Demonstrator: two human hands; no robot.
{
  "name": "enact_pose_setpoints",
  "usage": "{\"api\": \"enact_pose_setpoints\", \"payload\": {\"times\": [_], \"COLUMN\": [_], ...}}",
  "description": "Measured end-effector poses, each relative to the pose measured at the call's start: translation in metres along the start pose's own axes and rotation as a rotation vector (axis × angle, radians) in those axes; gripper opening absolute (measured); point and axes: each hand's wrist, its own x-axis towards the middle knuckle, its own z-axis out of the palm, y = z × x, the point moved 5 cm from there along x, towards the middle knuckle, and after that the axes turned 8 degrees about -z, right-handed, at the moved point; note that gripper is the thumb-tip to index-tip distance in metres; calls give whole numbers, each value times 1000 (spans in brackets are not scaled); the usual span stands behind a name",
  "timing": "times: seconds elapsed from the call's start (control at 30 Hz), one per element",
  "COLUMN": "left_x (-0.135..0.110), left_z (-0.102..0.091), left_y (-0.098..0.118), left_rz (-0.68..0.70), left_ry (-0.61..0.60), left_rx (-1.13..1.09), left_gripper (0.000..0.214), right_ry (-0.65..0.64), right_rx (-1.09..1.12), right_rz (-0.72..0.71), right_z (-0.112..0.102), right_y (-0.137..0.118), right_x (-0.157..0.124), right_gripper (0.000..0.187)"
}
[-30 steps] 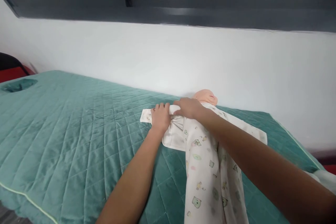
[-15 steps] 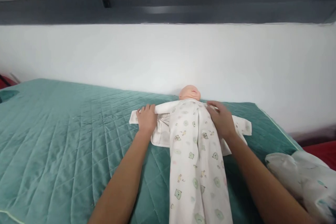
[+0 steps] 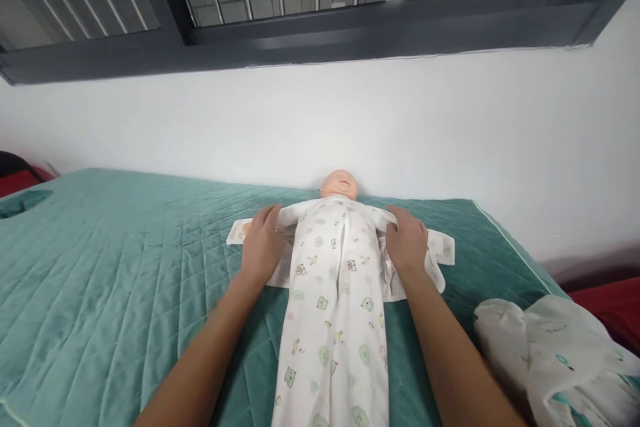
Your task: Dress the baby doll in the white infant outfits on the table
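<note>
Two bare hands work at either side of a pale pink-headed baby doll (image 3: 340,185) in a long white cloth gown (image 3: 330,313) printed with green bears. The doll lies face up on a teal quilted-cloth surface (image 3: 130,293), its head just beside the far edge, the gown running toward the near edge and out of view. A white cloth garment (image 3: 437,273) spreads flat beneath the doll's arms. The left hand (image 3: 263,243) and right hand (image 3: 407,240) each curve over an arm; whether either grip is clenched cannot be told. Left of the hands, a wide stretch of quilting reaches toward a rounded hole (image 3: 25,203) near the far left corner. On the right, a narrower strip separates the garment from the pale-piped right edge, where a crumpled white cloth bundle (image 3: 560,353) crowds the room near the right forearm.
</note>
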Motion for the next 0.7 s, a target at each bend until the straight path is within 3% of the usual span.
{"api": "enact_pose_setpoints", "payload": {"times": [0.1, 0.17, 0.23, 0.33, 0.4, 0.47, 0.6, 0.7], "left_x": [-4, -2, 2, 13, 19, 22, 20, 20], "left_z": [-13, -13, -6, 15, 31, 45, 72, 82], "left_y": [50, 97, 143, 190, 208, 222, 235, 239], "left_rz": [96, 297, 494, 586, 602, 612, 614, 605], "left_ry": [-86, -237, -390, -608, -730, -766, -729, -682], "left_rx": [-203, -247, -157, 162, 322, 381, 438, 468], "left_gripper": [38, 36, 34, 34, 29, 24, 23, 27], "right_ry": [12, 0, -11, -20, -27, -36, -52, -47], "right_rx": [19, 25, 15, 14, 22, 16, 11, 25], "right_rz": [89, 120, 141, 158, 167, 169, 169, 176], "right_z": [-2, -1, 0, 0, 0, -1, 0, -1], "right_y": [10, 12, 13, 15, 15, 14, 12, 15], "right_x": [1, 2, 3, 4, 4, 3, 2, 3], "right_gripper": [48, 43, 38, 35, 34, 33, 36, 36]}}
